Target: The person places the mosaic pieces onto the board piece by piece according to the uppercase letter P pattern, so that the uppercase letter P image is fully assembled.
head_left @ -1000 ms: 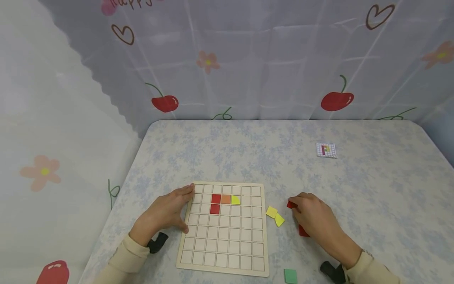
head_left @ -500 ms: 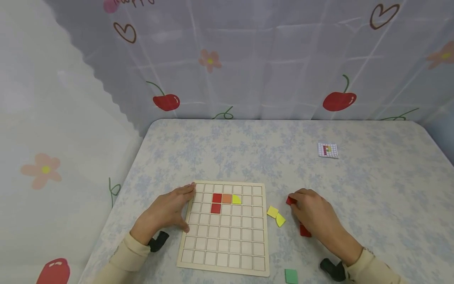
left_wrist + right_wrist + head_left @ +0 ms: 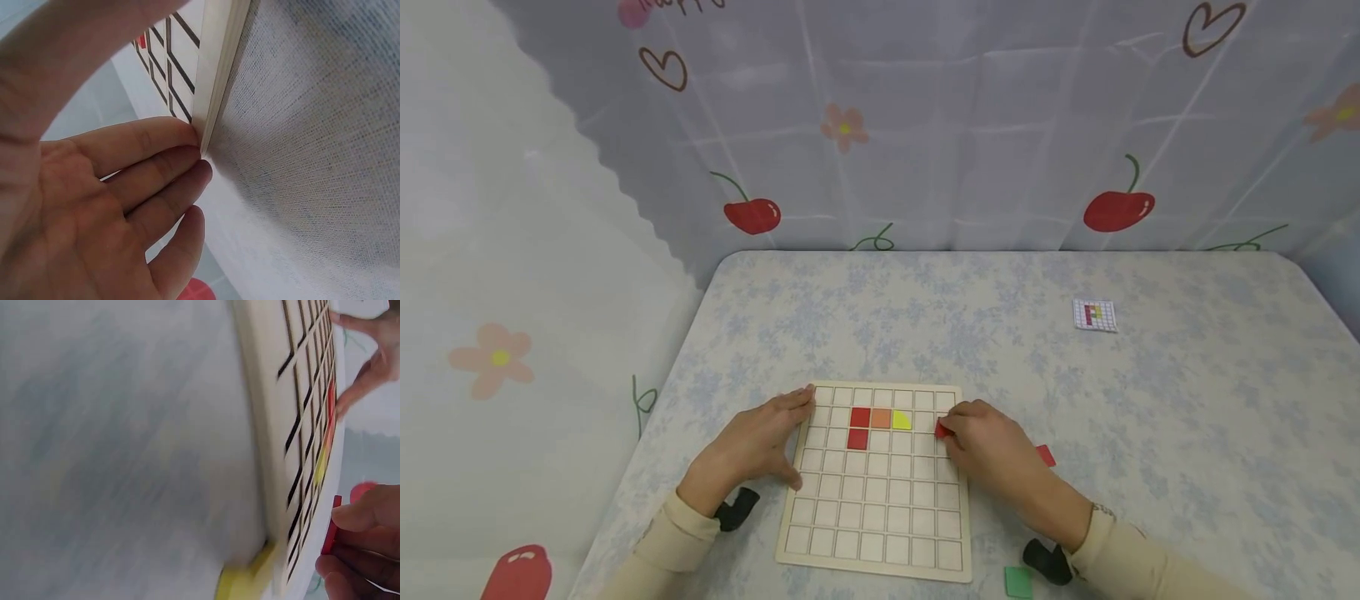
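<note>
The board (image 3: 876,487) lies flat on the near part of the table (image 3: 985,333), between your hands. Your left hand (image 3: 748,450) braces its left edge, thumb spread away, the other fingers straight and close together with their tips against the rim.

In the board's cells, third column from the left, sit two red tiles (image 3: 860,417), in the second and third rows from the far side. Right of the farther one, the same row holds an orange tile (image 3: 881,418), then a yellow quarter-round (image 3: 902,420).

Over the rightmost column, your right hand (image 3: 996,450) pinches a third red tile (image 3: 942,428), raised above the cells. Blurred yellow pieces (image 3: 237,584) lie by the board's right edge. Farther right come a green tile (image 3: 1018,582) at the near side, a fourth red tile (image 3: 1046,455) just beside your right hand, and a card (image 3: 1095,316) with a coloured grid at the far right.
</note>
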Demonstrator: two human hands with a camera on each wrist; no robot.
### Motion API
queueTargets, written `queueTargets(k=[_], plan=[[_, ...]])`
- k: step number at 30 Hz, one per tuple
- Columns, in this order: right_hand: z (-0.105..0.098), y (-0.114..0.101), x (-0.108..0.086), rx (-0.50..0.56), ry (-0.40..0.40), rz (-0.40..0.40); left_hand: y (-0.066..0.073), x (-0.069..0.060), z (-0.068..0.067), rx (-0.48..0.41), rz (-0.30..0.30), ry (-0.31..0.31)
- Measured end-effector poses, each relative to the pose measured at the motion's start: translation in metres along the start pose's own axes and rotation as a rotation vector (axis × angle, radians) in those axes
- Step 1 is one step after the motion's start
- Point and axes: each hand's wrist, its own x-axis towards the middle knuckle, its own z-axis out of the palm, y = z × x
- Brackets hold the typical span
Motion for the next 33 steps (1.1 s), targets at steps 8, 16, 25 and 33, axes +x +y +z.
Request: queueTargets(k=[8,16,25,33], plan=[[0.026,-0.039,0.01,0.073,-0.084,-0.177,0.0,0.001,0.001,-0.017,-0.009,-0.001],[0.043,-0.065,0.019,0.019,-0.137,-0.278,0.0,0.0,0.001,-0.021,-0.016,0.003],[0.051,-0.073,0.025,-0.041,-0.143,-0.292,-0.002,0.0,0.002,-0.015,0.007,0.021],[0.056,-0.073,0.031,-0.136,-0.069,-0.307,-0.003,0.0,0.002,-0.013,0.011,0.019]])
